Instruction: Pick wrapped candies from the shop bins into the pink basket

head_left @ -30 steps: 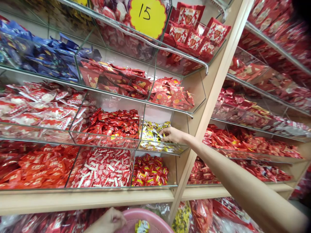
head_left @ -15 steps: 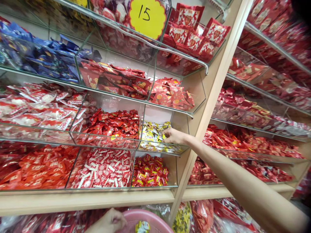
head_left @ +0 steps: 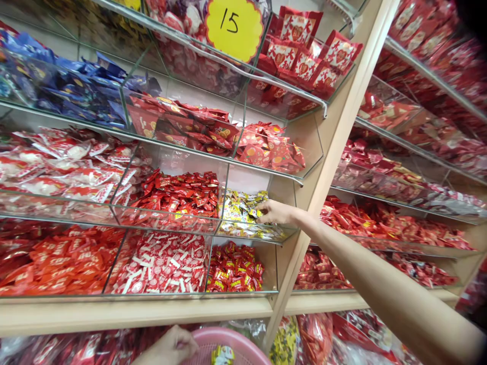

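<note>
My right hand (head_left: 277, 212) reaches into a glass-fronted compartment of yellow-and-white wrapped candies (head_left: 241, 210). Its fingers are bent and pinched together at the right side of the pile, on a candy there; the fingertips are partly hidden. Low in the view, my left hand (head_left: 175, 345) has its fingers curled at the left rim of a pink plastic basket (head_left: 232, 335). Inside that basket lies a small yellow-and-white wrapped candy packet (head_left: 222, 355). The lower part of the basket is cut off by the frame.
Red wrapped candies (head_left: 182, 195) fill the compartment to the left, red-and-yellow ones (head_left: 236, 268) the one below. Glass fronts and dividers edge every compartment. A wooden upright (head_left: 304, 228) stands right beside my right wrist. A yellow price tag (head_left: 234, 28) marked 15 hangs above.
My right hand has shifted very slightly to the right within the same candy compartment. My left hand and the basket stay as they were.
</note>
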`<state>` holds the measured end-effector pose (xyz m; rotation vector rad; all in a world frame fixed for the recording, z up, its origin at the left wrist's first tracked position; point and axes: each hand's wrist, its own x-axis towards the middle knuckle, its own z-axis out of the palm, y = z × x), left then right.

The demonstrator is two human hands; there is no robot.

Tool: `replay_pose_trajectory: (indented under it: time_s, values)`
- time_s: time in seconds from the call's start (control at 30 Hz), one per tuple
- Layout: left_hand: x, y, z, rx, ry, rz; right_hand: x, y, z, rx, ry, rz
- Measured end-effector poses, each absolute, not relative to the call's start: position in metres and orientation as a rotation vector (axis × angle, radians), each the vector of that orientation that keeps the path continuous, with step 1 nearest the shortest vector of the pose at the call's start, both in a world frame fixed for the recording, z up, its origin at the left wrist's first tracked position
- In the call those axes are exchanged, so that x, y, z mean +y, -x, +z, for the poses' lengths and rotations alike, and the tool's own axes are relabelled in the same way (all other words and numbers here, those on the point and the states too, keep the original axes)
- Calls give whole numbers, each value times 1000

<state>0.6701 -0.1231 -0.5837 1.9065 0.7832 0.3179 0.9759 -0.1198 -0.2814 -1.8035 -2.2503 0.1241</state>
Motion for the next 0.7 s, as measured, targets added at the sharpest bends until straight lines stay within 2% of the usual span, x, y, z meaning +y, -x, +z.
replay_pose_trajectory:
  time_s: [0.23,0.53,0.7]
  values:
    - [-120,-670,-593,797,-1910,330,-118,-975,-280,-2386,1803,104]
    - [-119,-670,-593,791,-1914,327,-120,-970,-285,-2417,1843,-232]
    - [-119,-670,-592,793,-1918,328,-121,-970,-279,-2325,1950,-173]
